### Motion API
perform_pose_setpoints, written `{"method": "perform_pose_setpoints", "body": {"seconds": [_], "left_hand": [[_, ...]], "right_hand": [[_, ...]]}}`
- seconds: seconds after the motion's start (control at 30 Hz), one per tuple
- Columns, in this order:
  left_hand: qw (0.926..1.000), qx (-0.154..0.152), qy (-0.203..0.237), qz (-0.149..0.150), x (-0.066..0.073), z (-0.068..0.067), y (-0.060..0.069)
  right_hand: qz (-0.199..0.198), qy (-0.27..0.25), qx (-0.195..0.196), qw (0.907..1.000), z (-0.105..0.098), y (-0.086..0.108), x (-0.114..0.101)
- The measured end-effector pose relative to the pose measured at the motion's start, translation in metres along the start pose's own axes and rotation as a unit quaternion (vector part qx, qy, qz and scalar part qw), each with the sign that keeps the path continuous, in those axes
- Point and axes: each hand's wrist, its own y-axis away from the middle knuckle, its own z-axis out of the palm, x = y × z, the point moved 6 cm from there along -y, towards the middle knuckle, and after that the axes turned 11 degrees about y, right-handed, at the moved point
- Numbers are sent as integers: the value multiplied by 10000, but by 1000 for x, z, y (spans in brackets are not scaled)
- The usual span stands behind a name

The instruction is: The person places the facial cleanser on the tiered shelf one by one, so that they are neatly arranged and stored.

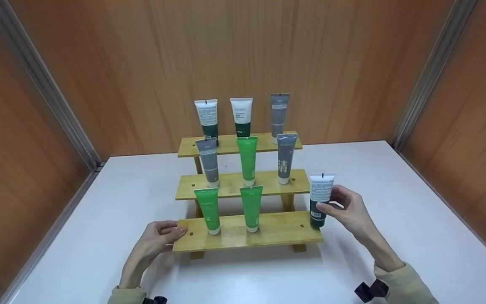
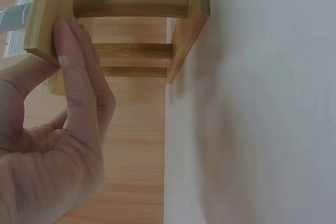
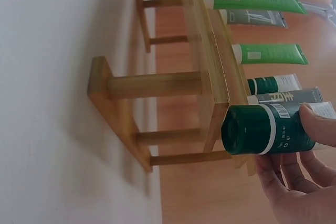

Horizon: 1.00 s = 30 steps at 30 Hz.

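Observation:
A three-step wooden display rack (image 1: 276, 223) stands on a white table. My left hand (image 1: 158, 238) pinches the left end of its lowest shelf, thumb on top and fingers beneath, as the left wrist view shows. My right hand (image 1: 348, 211) holds a white and dark green squeeze tube (image 1: 321, 193) upright, cap down, at the right end of that shelf. In the right wrist view its green cap (image 3: 247, 129) is beside the shelf's end; whether they touch I cannot tell. Two green tubes, one left (image 1: 208, 209) and one centre (image 1: 251, 207), stand on the lowest shelf.
On the middle shelf a green tube (image 1: 248, 158) stands between two grey ones (image 1: 208, 160). The top shelf bears two white and dark green tubes (image 1: 241, 113) and a grey tube (image 1: 279, 114). Wooden panels (image 1: 141, 76) enclose the table (image 1: 133, 190) at the back and sides.

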Motion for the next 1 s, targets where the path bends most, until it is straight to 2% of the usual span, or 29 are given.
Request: {"method": "perform_pose_setpoints", "body": {"seconds": [0.4, 1.0], "left_hand": [[10000, 76, -19, -27, 0, 0, 0], [9999, 129, -8, -55, 1, 0, 2]], "right_hand": [[-289, -143, -81, 9994, 16, -1, -10], [-435, -104, -193, 9988, 36, -5, -16]]}}
